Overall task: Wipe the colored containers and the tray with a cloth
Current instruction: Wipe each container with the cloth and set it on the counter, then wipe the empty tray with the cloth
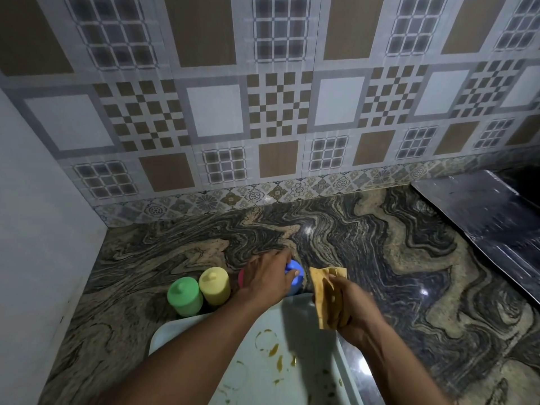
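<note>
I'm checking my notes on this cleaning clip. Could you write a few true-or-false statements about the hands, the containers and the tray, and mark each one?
1. The left hand grips the blue container. True.
2. The right hand holds nothing. False: it holds a yellowish-brown cloth.
3. The white tray is spotless. False: brownish stains and ring marks show on its surface.
4. The green container stands to the left of the yellow container. True.
</note>
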Demonstrator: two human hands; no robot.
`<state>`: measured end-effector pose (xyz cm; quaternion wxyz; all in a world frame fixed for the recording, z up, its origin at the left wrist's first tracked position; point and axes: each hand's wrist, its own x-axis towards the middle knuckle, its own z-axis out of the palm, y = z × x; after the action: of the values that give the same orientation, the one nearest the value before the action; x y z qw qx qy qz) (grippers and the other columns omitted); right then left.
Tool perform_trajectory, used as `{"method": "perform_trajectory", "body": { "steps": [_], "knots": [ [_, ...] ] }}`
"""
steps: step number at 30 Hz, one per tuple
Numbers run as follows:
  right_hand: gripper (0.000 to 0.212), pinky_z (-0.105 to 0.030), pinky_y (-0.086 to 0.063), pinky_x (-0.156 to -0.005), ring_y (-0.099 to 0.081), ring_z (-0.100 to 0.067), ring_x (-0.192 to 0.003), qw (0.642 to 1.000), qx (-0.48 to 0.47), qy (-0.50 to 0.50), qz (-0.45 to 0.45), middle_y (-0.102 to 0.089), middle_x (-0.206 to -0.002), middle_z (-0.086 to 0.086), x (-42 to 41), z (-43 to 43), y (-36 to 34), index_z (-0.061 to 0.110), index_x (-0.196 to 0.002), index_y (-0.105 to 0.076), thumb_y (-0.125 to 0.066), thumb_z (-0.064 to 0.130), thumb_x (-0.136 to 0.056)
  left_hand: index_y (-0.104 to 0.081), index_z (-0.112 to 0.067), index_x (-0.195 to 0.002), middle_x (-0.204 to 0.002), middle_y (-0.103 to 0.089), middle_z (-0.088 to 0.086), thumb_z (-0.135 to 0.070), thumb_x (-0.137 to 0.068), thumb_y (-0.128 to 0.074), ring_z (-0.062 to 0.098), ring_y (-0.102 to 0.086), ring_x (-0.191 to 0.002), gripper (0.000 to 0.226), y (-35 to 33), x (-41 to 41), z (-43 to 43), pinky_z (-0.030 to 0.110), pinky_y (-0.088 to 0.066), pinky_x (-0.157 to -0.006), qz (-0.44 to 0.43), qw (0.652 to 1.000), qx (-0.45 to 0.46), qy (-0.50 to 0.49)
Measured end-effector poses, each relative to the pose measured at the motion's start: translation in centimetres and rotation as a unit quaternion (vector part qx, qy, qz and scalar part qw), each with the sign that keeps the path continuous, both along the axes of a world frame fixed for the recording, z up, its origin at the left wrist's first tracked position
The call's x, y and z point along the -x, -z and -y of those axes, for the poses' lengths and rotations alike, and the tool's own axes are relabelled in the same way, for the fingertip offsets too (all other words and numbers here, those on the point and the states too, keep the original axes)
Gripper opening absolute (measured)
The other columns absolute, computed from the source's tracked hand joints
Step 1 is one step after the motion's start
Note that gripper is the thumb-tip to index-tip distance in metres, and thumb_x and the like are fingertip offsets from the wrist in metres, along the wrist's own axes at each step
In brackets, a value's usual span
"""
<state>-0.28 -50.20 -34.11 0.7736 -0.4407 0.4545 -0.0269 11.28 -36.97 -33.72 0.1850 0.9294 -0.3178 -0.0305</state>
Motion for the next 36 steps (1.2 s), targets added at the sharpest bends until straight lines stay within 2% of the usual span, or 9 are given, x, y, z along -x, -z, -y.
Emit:
{"method": "perform_trajectory", "body": {
  "steps": [3,8,12,15,20,24,29,32,36],
  "knots": [
    [0.031,-0.048,-0.048,-0.076,-0.064,-0.037,-0.083,1.000,-0.002,0.007,-0.006,-0.070,-0.087,-0.022,0.0,-0.2,-0.1,0.001,-0.107,-0.072,-0.063,0.026,-0.091,-0.050,-0.025,-0.101,-0.110,-0.064,0.002,-0.042,-0.096,-0.058,0.027,-0.060,-0.095,0.019,-0.1,-0.1,0.0,0.036,-0.044,-0.073,-0.035,0.999,0.004,-0.001],
    [0.023,-0.041,-0.039,-0.058,-0.050,-0.036,-0.070,1.000,-0.012,0.009,-0.016,-0.055,-0.075,-0.024,0.1,-0.2,0.4,0.003,-0.081,-0.072,-0.067,0.026,-0.080,-0.047,-0.022,-0.097,-0.105,-0.061,0.004,-0.036,-0.095,-0.060,0.028,-0.059,-0.091,0.019,-0.3,-0.3,0.1,0.034,-0.039,-0.068,-0.080,0.997,0.017,-0.013],
    [0.033,-0.057,-0.052,-0.081,-0.066,-0.047,-0.093,0.999,-0.033,0.005,-0.008,-0.070,-0.105,-0.027,0.2,-0.6,-0.5,-0.003,-0.106,-0.067,-0.060,0.023,-0.087,-0.050,-0.018,-0.095,-0.101,-0.061,0.008,-0.033,-0.093,-0.063,0.030,-0.059,-0.089,0.020,-0.6,-0.9,0.2,0.039,-0.048,-0.070,-0.101,0.995,0.009,0.003],
    [0.034,-0.058,-0.047,-0.099,-0.068,-0.041,-0.105,0.997,-0.070,-0.017,0.009,-0.071,-0.115,-0.026,0.4,-0.3,-0.1,0.000,-0.118,-0.066,-0.048,0.022,-0.098,-0.052,-0.016,-0.094,-0.099,-0.057,0.009,-0.032,-0.092,-0.065,0.032,-0.058,-0.089,0.021,-1.2,-1.5,0.4,0.042,-0.052,-0.077,-0.139,0.990,-0.013,0.000],
    [0.035,-0.050,-0.051,-0.087,-0.068,-0.038,-0.090,0.993,-0.103,-0.050,0.040,-0.074,-0.101,-0.025,1.3,0.2,0.0,-0.001,-0.112,-0.066,-0.041,0.021,-0.101,-0.050,-0.026,-0.087,-0.107,-0.061,0.006,-0.039,-0.088,-0.068,0.030,-0.057,-0.106,0.022,-2.0,-2.4,1.0,0.038,-0.042,-0.088,-0.130,0.989,-0.072,-0.001],
    [0.035,-0.050,-0.053,-0.087,-0.070,-0.039,-0.088,0.990,-0.105,-0.088,0.037,-0.070,-0.109,-0.029,1.7,-0.2,-0.2,-0.004,-0.118,-0.062,-0.041,0.015,-0.097,-0.051,-0.026,-0.095,-0.117,-0.061,0.007,-0.042,-0.090,-0.065,0.029,-0.054,-0.116,0.021,-2.0,-2.3,1.4,0.044,-0.035,-0.104,-0.104,0.988,-0.110,0.001],
    [0.040,-0.057,-0.049,-0.093,-0.063,-0.048,-0.105,0.988,-0.032,-0.152,0.010,-0.065,-0.120,-0.033,1.4,-1.0,-0.5,-0.008,-0.125,-0.057,-0.053,0.008,-0.089,-0.064,-0.024,-0.107,-0.119,-0.065,0.004,-0.051,-0.091,-0.058,0.030,-0.056,-0.117,0.032,-2.3,-1.9,0.3,0.043,-0.033,-0.104,-0.024,0.994,-0.103,0.031],
    [0.027,-0.047,-0.054,-0.071,-0.065,-0.041,-0.080,0.977,0.050,-0.206,0.005,-0.067,-0.097,-0.033,1.2,-1.7,-0.9,-0.012,-0.113,-0.061,-0.054,0.003,-0.092,-0.066,-0.024,-0.104,-0.108,-0.066,0.003,-0.050,-0.092,-0.058,0.029,-0.059,-0.107,0.030,-3.1,-0.9,-2.1,0.038,-0.042,-0.092,0.001,0.999,-0.010,0.039],
    [0.015,-0.028,-0.047,-0.044,-0.057,-0.023,-0.049,0.936,0.122,-0.329,0.030,-0.055,-0.067,-0.018,0.4,-4.5,-1.8,-0.011,-0.093,-0.056,-0.044,-0.003,-0.096,-0.059,-0.022,-0.079,-0.078,-0.065,-0.001,-0.040,-0.091,-0.061,0.025,-0.061,-0.076,0.022,-4.3,0.6,-7.7,0.033,-0.045,-0.062,0.052,0.993,0.102,-0.020]
  ]
}}
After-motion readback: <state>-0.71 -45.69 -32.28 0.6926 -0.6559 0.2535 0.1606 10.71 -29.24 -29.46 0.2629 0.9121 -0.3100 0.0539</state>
